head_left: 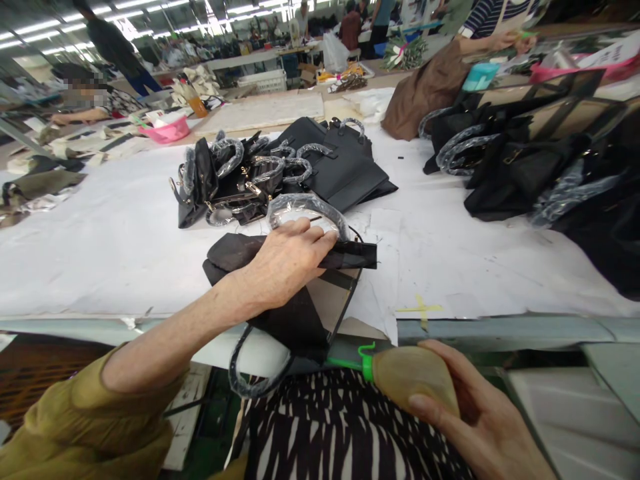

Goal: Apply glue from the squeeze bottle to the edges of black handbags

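My left hand (295, 257) grips the top edge of a black handbag (295, 327), which lies tilted over the front edge of the table. One plastic-wrapped handle (313, 203) arches behind my fingers, and a second wrapped handle (260, 380) hangs down toward my lap. Part of the bag's beige side shows below my wrist. In my right hand (465, 400) is a squeeze bottle (413, 377) with yellowish contents. Its green nozzle points left, close to the lower part of the bag. My left fingertips are partly hidden behind the bag's edge.
A heap of black handbags (280, 167) lies just beyond, on white paper (125, 247). More black bags (525, 160) crowd the right side. A pink basin (167, 129) stands at the back left. A co-worker in a striped top (493, 20) is at the far right.
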Demonstrator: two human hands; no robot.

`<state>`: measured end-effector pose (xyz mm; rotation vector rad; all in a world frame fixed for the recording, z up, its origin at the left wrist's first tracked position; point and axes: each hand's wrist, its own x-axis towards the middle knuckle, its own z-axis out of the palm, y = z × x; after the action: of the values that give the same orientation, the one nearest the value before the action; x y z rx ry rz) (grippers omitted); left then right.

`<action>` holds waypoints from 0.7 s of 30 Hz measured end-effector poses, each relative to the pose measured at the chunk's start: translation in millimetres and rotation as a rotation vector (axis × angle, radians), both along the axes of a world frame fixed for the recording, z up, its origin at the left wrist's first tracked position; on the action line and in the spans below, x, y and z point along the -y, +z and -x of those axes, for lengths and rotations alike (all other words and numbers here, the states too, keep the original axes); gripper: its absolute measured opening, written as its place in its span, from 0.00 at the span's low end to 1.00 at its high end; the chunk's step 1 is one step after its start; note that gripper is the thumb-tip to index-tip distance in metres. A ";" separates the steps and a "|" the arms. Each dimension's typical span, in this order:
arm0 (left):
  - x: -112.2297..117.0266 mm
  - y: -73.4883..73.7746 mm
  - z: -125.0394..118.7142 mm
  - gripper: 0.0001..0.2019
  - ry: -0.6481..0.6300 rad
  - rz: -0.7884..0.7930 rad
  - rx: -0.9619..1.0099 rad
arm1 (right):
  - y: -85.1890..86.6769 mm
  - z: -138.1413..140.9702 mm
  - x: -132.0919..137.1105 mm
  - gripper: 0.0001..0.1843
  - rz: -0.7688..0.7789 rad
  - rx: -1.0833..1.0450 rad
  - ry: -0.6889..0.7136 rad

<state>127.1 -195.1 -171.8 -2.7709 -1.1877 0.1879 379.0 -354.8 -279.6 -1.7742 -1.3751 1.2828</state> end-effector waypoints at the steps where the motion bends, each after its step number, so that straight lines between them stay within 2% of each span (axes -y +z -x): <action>1: -0.5 0.3 0.1 0.15 -0.004 0.001 0.004 | -4.0 -2.0 1.3 0.30 -0.065 0.037 0.028; 5: -0.6 1.4 1.3 0.14 0.002 0.026 0.001 | -14.5 -5.5 0.3 0.28 -0.330 0.207 0.102; 9: -0.1 2.3 3.4 0.13 -0.005 0.023 0.026 | -9.6 -1.9 -11.5 0.25 -0.531 0.343 0.123; 15: -0.2 6.8 2.4 0.12 0.013 0.040 0.033 | -0.5 5.0 -33.7 0.22 -0.687 0.446 0.170; 21: -4.5 10.5 2.5 0.11 0.006 0.027 0.039 | -4.5 2.6 -54.0 0.22 -0.813 0.495 0.211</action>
<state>124.5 -190.6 -161.3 -2.8074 -1.2111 0.1517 376.4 -300.9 -284.1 -1.4056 -2.0143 0.2430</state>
